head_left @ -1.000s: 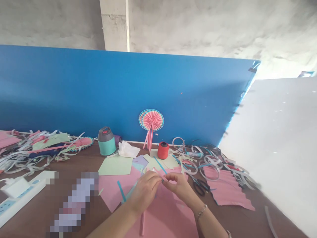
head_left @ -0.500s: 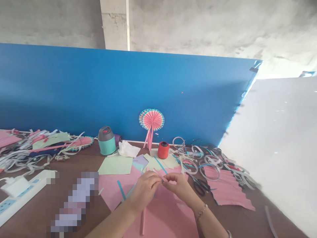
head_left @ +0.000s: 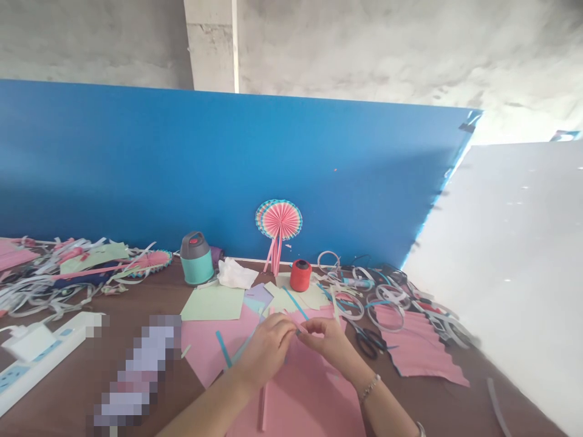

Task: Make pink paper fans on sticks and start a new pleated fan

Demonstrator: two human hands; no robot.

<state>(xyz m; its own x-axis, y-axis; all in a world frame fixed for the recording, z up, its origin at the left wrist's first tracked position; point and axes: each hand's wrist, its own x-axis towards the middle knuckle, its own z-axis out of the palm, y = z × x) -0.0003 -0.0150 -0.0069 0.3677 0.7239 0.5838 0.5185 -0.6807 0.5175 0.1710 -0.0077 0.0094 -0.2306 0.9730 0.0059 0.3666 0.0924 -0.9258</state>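
My left hand (head_left: pixel 268 347) and my right hand (head_left: pixel 328 341) meet above the middle of the table, fingertips almost touching. Each is closed in a pinch on a small piece of pink paper (head_left: pixel 291 318), mostly hidden by the fingers. Below them lies a large pink paper sheet (head_left: pixel 314 394). A narrow pink folded strip (head_left: pixel 263 408) shows under my left wrist. Black-handled scissors (head_left: pixel 370 343) rest beside my right forearm, next to a pleated pink paper (head_left: pixel 421 346). Just beyond my hands stands a red spool (head_left: pixel 300 277).
Round pink paper fans (head_left: pixel 279 221) lean on the blue partition (head_left: pixel 136 164). A teal container (head_left: pixel 197 264), white tissue (head_left: pixel 237 274) and pale green paper (head_left: pixel 213 303) sit behind the hands. White strip coils (head_left: pixel 387 297) lie right; a power strip (head_left: pixel 45 358) and a paper pile (head_left: pixel 82 267) lie left.
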